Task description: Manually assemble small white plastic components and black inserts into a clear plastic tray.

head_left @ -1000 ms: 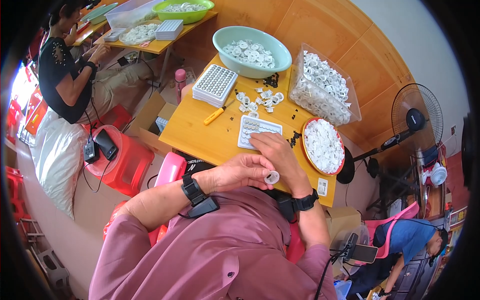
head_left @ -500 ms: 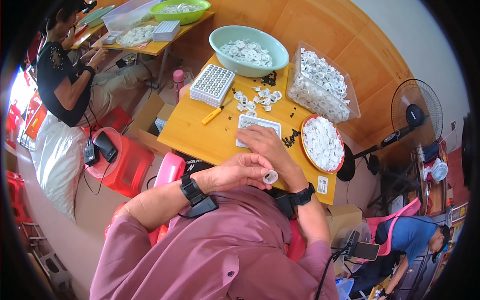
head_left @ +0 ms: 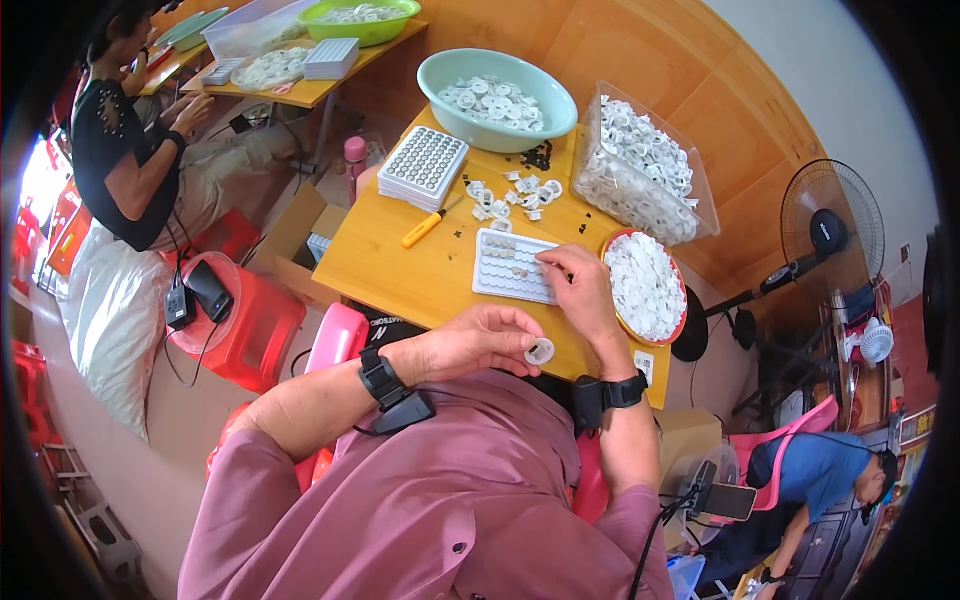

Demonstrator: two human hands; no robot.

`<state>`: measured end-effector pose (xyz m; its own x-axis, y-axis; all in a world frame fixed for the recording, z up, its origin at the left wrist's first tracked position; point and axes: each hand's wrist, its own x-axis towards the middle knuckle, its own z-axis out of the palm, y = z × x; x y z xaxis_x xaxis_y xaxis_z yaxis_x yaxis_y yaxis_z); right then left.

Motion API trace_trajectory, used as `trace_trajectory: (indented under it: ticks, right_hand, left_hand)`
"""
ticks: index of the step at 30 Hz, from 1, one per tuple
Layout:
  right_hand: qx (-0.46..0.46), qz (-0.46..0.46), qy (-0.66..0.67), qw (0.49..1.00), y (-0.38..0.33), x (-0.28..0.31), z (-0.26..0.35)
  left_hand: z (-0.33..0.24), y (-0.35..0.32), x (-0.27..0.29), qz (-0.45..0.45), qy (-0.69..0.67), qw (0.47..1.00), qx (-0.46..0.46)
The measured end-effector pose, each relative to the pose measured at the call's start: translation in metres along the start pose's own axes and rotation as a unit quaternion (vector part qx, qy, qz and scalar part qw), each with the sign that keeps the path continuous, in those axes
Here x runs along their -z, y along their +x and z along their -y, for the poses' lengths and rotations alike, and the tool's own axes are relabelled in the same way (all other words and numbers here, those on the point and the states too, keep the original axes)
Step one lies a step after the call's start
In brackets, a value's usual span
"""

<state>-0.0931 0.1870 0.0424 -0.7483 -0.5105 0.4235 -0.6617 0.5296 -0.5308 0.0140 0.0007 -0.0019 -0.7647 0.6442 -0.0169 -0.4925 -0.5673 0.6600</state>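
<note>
We sit at a yellow wooden table (head_left: 370,250). At its far right stands a clear rectangular plastic bin (head_left: 706,205) heaped with white parts; at its far edge, a round pale-green plastic basin (head_left: 455,115) holds more. A round red-rimmed dish (head_left: 677,327) of small white pieces sits to our right. A stack of white rectangular trays (head_left: 422,165) lies beyond one shallow white plastic tray (head_left: 500,285), whose long axis runs left to right, its right end slightly nearer us.

Our right hand (head_left: 580,280) is over that end, fingers bent, thumb close to them; we cannot tell whether they grip anything. Our left hand (head_left: 490,338) is nearly closed in a pinch. A yellow-handled screwdriver (head_left: 423,230) lies left of the tray, tip pointing away and rightward. Between our left thumb and fingers, close before our body, is a round white plastic piece (head_left: 540,351), its flat face turned up toward us, a small dark mark showing; its outline is about equally broad every way. Small grey discs (head_left: 497,247) sit in the tray's far left part.
</note>
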Motion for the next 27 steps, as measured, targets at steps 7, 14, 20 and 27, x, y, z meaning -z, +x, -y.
trace_trajectory:
  ticks: [7, 14, 20, 27]
  right_hand:
    - [-0.049, 0.026, 0.007, 0.998, -0.003, -0.011, -0.003]
    - [-0.035, 0.03, 0.002, 0.999, -0.001, -0.014, 0.001]
    - [-0.112, -0.002, 0.123, 0.986, -0.004, 0.01, 0.019]
    - [0.134, -0.045, -0.024, 0.99, -0.004, 0.008, 0.046]
  left_hand:
    - [0.002, 0.003, -0.001, -0.054, 0.005, 0.999, -0.006]
    - [-0.002, 0.004, 0.0, -0.074, -0.031, 0.996, -0.032]
    - [-0.007, 0.004, 0.001, -0.153, -0.059, 0.982, -0.091]
    - [-0.01, 0.004, 0.004, -0.163, -0.087, 0.969, -0.165]
